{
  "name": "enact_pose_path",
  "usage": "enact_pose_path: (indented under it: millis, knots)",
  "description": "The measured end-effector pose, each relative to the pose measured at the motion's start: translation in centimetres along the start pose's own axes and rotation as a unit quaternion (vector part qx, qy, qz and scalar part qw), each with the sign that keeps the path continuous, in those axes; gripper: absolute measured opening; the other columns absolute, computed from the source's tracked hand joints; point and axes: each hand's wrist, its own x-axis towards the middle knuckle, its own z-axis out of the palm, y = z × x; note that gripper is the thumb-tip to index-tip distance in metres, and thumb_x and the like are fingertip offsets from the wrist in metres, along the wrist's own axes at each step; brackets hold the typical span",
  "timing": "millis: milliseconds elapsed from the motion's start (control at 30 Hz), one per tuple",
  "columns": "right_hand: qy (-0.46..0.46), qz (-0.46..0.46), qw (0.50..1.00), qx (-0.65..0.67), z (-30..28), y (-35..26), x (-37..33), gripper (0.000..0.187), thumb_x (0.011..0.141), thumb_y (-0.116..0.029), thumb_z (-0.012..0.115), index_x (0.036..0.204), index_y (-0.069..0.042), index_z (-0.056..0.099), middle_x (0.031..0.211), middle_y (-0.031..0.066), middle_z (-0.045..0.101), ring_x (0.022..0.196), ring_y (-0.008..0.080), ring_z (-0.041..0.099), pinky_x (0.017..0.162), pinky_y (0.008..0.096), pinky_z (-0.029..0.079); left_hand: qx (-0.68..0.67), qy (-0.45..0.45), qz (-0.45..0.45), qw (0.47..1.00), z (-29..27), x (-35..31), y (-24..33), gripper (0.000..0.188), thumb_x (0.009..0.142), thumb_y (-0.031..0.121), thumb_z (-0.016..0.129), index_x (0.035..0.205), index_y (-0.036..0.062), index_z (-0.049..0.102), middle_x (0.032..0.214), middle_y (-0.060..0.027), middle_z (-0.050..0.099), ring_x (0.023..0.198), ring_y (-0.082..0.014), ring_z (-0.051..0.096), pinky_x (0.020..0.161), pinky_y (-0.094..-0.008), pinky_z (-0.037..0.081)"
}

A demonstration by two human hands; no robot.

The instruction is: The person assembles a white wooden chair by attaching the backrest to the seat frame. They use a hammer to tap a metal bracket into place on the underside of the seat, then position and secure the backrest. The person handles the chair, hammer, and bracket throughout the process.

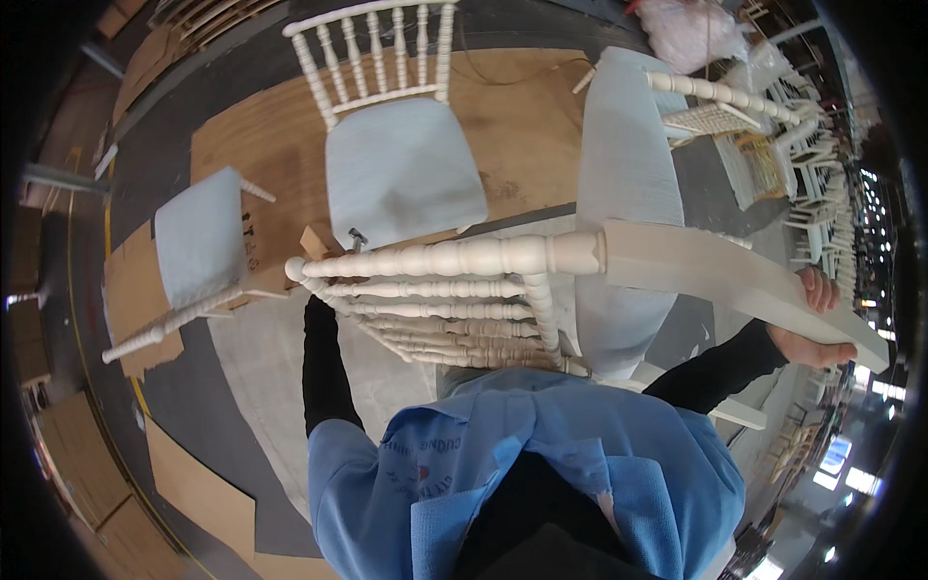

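A cream chair with turned spindles (pixel 435 258) lies on its side in front of my body, its back towards the left and its leg end towards the right. My right hand (pixel 817 324) is closed round the smooth, curved leg, fingers over the far edge and thumb below. At the other end, my left hand (pixel 332 259) is mostly hidden behind the top of the back post, so its grip does not show. A small metal tool (pixel 358 238), perhaps a hammer head, and a wooden block (pixel 314 243) appear just beyond it. The chair's pale seat (pixel 626 184) stands on edge.
Ahead, an upright cream chair (pixel 401 164) with a pale seat stands on brown cardboard (pixel 522 116). Another chair (pixel 200 237) lies tipped at the left. Several chairs (pixel 822 193) line the right side, near plastic wrapping (pixel 691 34). Flat cardboard (pixel 201 483) lies at lower left.
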Motion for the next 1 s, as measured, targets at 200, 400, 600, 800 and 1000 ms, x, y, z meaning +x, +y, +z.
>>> enact_pose_path:
  millis: [200, 400, 600, 800, 1000]
  knots:
    - [0.168, -0.021, 0.980, -0.108, -16.0, 1.3, 3.6, 0.071, 0.075, -0.071, 0.064, 0.084, -0.004, 0.041, 0.074, 0.0047, 0.039, 0.069, 0.0216, 0.040, 0.072, 0.0395, 0.037, 0.045, -0.011, -0.009, 0.999, 6.4, -2.1, -0.2, 0.037, 0.099, 0.039, 0.057, 0.116, 0.0059, 0.061, 0.101, -0.0067, 0.065, 0.090, -0.0215, 0.062, 0.078, -0.0396, 0.052]
    - [0.333, 0.036, 0.914, -0.227, -40.7, 11.8, 3.8, 0.082, 0.081, -0.083, 0.040, 0.088, -0.002, 0.047, 0.071, 0.0128, 0.050, 0.064, 0.0306, 0.050, 0.068, 0.0436, 0.045, 0.089, 0.047, -0.032, 0.994, 10.4, -11.6, -1.6, 0.036, 0.098, 0.039, 0.057, 0.114, 0.0062, 0.061, 0.100, -0.0068, 0.065, 0.089, -0.0218, 0.062, 0.079, -0.0398, 0.052]
    - [0.451, 0.216, 0.866, -0.016, -59.4, 23.4, -2.4, 0.090, 0.079, -0.090, 0.033, 0.085, 0.000, 0.044, 0.070, 0.0124, 0.045, 0.069, 0.0305, 0.048, 0.069, 0.0417, 0.044, 0.118, 0.103, -0.076, 0.985, 17.5, -20.0, -4.3, 0.035, 0.098, 0.039, 0.058, 0.112, 0.0066, 0.061, 0.099, -0.0068, 0.064, 0.089, -0.0222, 0.062, 0.079, -0.0401, 0.053]
    - [0.543, 0.275, 0.794, -0.005, -65.0, 33.8, -6.7, 0.091, 0.082, -0.088, 0.035, 0.106, 0.000, 0.044, 0.079, 0.0118, 0.048, 0.071, 0.0280, 0.048, 0.072, 0.0428, 0.049, 0.133, 0.083, -0.077, 0.985, 25.4, -22.4, -4.9, 0.034, 0.098, 0.039, 0.058, 0.110, 0.0069, 0.061, 0.097, -0.0069, 0.064, 0.088, -0.0226, 0.062, 0.080, -0.0403, 0.053]
    - [0.533, 0.391, 0.736, -0.146, -64.2, 39.3, -2.5, 0.085, 0.084, -0.082, 0.047, 0.102, 0.001, 0.054, 0.075, 0.0125, 0.056, 0.071, 0.0268, 0.054, 0.074, 0.0391, 0.051, 0.026, -0.148, -0.024, 0.988, 31.5, -20.8, -5.7, 0.031, 0.098, 0.037, 0.057, 0.108, 0.0071, 0.060, 0.103, -0.0081, 0.063, 0.099, -0.0216, 0.060, 0.092, -0.0398, 0.050]
